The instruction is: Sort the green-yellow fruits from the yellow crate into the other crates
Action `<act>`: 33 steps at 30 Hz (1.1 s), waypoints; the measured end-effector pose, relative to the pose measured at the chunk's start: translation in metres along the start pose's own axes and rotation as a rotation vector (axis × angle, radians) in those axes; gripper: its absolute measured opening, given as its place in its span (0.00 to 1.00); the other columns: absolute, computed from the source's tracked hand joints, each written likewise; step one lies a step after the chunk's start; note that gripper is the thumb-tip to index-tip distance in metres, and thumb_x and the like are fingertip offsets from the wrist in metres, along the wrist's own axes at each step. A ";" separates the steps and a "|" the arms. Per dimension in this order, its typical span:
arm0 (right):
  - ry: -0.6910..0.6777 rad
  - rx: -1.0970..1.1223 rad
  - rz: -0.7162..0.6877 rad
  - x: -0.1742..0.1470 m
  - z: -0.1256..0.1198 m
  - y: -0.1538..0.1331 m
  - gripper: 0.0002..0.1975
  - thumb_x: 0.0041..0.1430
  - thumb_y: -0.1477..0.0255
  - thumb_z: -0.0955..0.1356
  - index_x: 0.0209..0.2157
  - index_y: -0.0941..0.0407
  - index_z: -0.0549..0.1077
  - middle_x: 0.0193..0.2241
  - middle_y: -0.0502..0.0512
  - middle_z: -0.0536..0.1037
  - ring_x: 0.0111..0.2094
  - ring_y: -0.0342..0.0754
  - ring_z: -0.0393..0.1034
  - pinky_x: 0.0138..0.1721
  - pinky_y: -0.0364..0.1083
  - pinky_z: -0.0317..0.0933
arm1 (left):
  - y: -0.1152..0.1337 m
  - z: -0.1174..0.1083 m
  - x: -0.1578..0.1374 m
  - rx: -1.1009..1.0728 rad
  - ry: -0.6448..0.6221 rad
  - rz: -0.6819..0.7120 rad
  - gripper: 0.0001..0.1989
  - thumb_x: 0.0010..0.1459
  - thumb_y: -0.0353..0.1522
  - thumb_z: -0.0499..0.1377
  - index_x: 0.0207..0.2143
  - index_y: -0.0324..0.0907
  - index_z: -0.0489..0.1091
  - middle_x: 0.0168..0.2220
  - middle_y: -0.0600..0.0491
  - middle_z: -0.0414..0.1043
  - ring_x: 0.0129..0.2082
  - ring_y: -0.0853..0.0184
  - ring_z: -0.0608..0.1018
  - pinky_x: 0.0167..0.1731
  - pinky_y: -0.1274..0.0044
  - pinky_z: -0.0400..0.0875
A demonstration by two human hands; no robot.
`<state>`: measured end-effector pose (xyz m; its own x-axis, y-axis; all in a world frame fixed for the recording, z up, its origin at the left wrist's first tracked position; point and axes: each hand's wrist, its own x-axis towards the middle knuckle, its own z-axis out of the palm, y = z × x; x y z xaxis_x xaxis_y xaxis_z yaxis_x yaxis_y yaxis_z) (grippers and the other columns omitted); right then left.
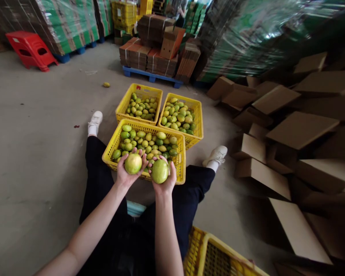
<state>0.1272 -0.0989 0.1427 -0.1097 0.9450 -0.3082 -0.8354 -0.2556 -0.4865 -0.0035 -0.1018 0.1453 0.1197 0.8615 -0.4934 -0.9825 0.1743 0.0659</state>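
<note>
My left hand (123,174) cups a yellow-green lemon (133,164) from below, fingers curled around its far side. Beside it, my right hand (167,185) holds a greener, shiny lemon (159,171). Both hands are raised over the near edge of a yellow plastic crate (182,163), which stands between my legs with many green and yellow lemons (145,143) in it. Two more yellow crates of lemons, one at the back left (119,109) and one at the back right (200,122), stand just behind it. My palms are partly hidden by the fruit.
A lemon (106,84) lies on the floor ahead. Flattened cartons (135,53) are stacked on a blue pallet (138,74). Cardboard boxes (301,130) pile up at the right. A red stool (31,50) stands far left, and a yellow crate (207,239) is by my right thigh.
</note>
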 end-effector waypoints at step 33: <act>0.258 -0.170 0.030 -0.030 -0.094 -0.010 0.17 0.45 0.61 0.74 0.36 0.55 0.77 0.31 0.53 0.82 0.27 0.50 0.77 0.25 0.46 0.70 | 0.078 0.015 0.114 1.859 0.175 0.401 0.19 0.65 0.33 0.44 0.51 0.39 0.69 0.55 0.40 0.72 0.55 0.59 0.75 0.53 0.67 0.71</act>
<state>0.1890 -0.1441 0.0800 0.0259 0.8590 -0.5114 -0.7291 -0.3338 -0.5975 -0.0642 0.0177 0.1073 -0.1732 0.9452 -0.2768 0.4408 0.3258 0.8364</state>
